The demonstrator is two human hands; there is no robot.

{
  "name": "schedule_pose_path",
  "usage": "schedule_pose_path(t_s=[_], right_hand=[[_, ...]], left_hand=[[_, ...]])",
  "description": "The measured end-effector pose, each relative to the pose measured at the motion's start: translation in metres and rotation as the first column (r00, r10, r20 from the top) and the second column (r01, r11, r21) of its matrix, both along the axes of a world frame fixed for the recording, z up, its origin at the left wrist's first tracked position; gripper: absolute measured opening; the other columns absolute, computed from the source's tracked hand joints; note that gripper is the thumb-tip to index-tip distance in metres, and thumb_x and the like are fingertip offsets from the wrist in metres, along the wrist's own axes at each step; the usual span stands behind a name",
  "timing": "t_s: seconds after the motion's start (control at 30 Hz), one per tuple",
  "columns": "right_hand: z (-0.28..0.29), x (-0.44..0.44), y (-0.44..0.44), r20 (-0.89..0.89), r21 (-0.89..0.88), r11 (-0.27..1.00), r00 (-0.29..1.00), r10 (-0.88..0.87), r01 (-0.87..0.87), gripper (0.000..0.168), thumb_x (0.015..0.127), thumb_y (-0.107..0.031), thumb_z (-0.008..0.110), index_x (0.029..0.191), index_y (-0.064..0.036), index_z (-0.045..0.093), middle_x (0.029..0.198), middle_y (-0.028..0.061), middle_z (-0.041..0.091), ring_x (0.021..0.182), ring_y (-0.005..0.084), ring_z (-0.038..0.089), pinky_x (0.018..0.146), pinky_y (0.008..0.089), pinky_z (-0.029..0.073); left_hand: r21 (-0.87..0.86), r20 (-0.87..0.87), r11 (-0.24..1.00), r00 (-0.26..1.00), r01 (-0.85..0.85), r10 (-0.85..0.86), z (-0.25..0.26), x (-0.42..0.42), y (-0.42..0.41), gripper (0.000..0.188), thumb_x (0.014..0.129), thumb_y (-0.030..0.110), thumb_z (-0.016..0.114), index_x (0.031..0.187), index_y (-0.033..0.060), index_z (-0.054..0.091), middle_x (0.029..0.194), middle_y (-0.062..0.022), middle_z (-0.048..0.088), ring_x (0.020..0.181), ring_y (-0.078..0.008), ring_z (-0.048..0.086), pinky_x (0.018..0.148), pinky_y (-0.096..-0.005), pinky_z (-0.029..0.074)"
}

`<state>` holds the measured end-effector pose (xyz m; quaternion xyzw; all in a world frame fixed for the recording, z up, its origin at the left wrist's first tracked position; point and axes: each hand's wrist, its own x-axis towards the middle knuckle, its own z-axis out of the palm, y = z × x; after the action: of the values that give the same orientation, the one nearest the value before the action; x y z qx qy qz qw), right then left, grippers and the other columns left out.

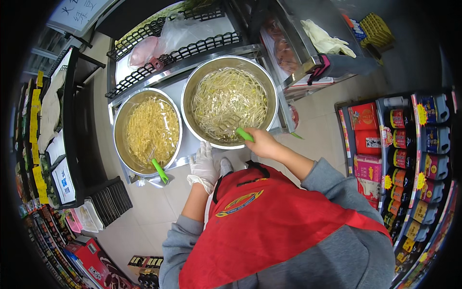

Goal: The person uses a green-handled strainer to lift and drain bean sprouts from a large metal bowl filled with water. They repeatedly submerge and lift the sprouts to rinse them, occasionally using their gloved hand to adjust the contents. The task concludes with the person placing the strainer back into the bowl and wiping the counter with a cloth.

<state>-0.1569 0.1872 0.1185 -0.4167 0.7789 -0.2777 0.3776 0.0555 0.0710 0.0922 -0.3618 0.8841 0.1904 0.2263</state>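
My bare right hand (262, 142) grips the green handle of a slotted metal scoop (231, 124). The scoop's head lies among long white bean sprouts (231, 97) in a large round stainless-steel basin (273, 97). My left hand (204, 166), in a thin white glove, has its fingers stretched up to the near rim of that basin and holds nothing. To its left stands a smaller steel basin (118, 144) of short yellowish sprouts (149, 126), with liquid glinting on top. A second green-handled scoop (160, 171) rests in it, its handle over the rim.
Behind the basins is a black lattice-edged display rack (202, 45) with plastic bags. A pale glove (326, 38) lies on the steel counter at right. Shelves of jars and boxes (397, 144) stand right, a black rack (68, 126) left, stacked black trays (110, 202) below it.
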Motion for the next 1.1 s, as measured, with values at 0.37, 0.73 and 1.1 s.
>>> schedule_pose_path(t_s=[0.37, 0.73, 1.1], right_hand=[[0.059, -0.010, -0.008, -0.002, -0.053, 0.989, 0.990, -0.139, 0.139, 0.042, 0.086, -0.013, 0.062, 0.125, 0.002, 0.057, 0.084, 0.0272, 0.067, 0.078, 0.0425, 0.066, 0.071, 0.0471, 0.052], [0.027, -0.020, 0.012, -0.041, -0.108, 0.994, 0.999, -0.028, 0.024, 0.045, 0.086, -0.012, 0.061, 0.129, -0.001, 0.055, 0.088, 0.0267, 0.067, 0.081, 0.0428, 0.066, 0.072, 0.0472, 0.052], [0.037, -0.031, 0.023, -0.021, -0.176, 0.978, 0.993, -0.119, 0.113, 0.043, 0.086, -0.013, 0.062, 0.127, 0.000, 0.056, 0.083, 0.0270, 0.067, 0.076, 0.0430, 0.066, 0.069, 0.0460, 0.053]], left_hand=[[0.002, 0.061, 1.000, 0.998, 0.011, -0.011, 0.001, -0.002, 0.000, 0.090, 0.088, 0.039, 0.059, 0.156, 0.0070, 0.010, 0.160, -0.0176, 0.020, 0.147, -0.0305, 0.025, 0.114, -0.0569, 0.024], [0.029, 0.077, 1.000, 0.997, -0.009, 0.007, 0.002, -0.003, -0.001, 0.090, 0.088, 0.039, 0.060, 0.156, 0.0071, 0.010, 0.161, -0.0179, 0.018, 0.147, -0.0297, 0.025, 0.114, -0.0568, 0.025], [0.022, 0.087, 1.000, 0.996, -0.013, 0.011, 0.003, -0.007, 0.001, 0.091, 0.089, 0.040, 0.060, 0.156, 0.0064, 0.009, 0.161, -0.0189, 0.016, 0.147, -0.0309, 0.024, 0.115, -0.0555, 0.024]])
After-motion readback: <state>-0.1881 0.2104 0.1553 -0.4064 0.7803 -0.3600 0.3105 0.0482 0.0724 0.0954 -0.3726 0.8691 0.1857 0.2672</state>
